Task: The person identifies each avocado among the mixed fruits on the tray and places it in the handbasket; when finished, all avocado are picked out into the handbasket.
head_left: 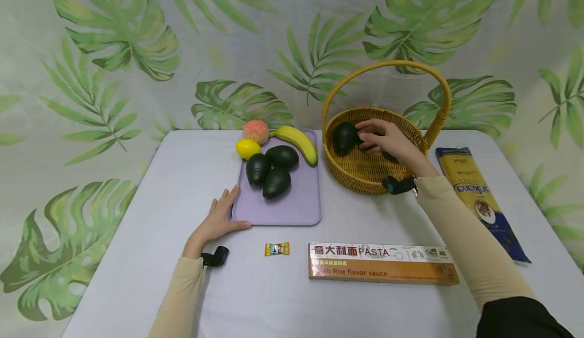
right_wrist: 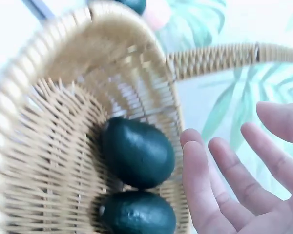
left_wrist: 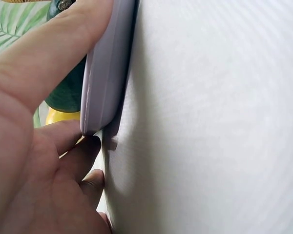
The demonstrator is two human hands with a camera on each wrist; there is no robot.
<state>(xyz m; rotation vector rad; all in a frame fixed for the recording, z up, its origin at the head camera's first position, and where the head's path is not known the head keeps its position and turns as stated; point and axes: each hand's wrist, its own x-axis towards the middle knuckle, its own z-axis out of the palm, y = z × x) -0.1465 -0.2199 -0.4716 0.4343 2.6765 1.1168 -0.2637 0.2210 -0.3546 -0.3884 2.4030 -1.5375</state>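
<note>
My left hand (head_left: 219, 220) rests at the near left corner of a lilac tray (head_left: 301, 201), thumb along its front edge and fingers at its left side. On the tray lie three avocados (head_left: 277, 182), a banana (head_left: 294, 141), a lemon (head_left: 248, 149) and a peach (head_left: 256, 132). Over the wicker basket (head_left: 356, 176), my right hand (head_left: 385, 138) spreads its fingers with nothing in them. Two avocados sit side by side in the basket, as the right wrist view shows; one avocado (right_wrist: 139, 152) is nearer the fingertips, the other avocado (right_wrist: 138, 213) beside it.
A small wrapped candy (head_left: 277, 249) lies in front of the tray. To its right is a long pasta box (head_left: 383, 269). A blue and yellow pasta packet (head_left: 479, 196) lies right of the basket, partly under my right forearm. The basket's tall handle (head_left: 388, 64) arches above it.
</note>
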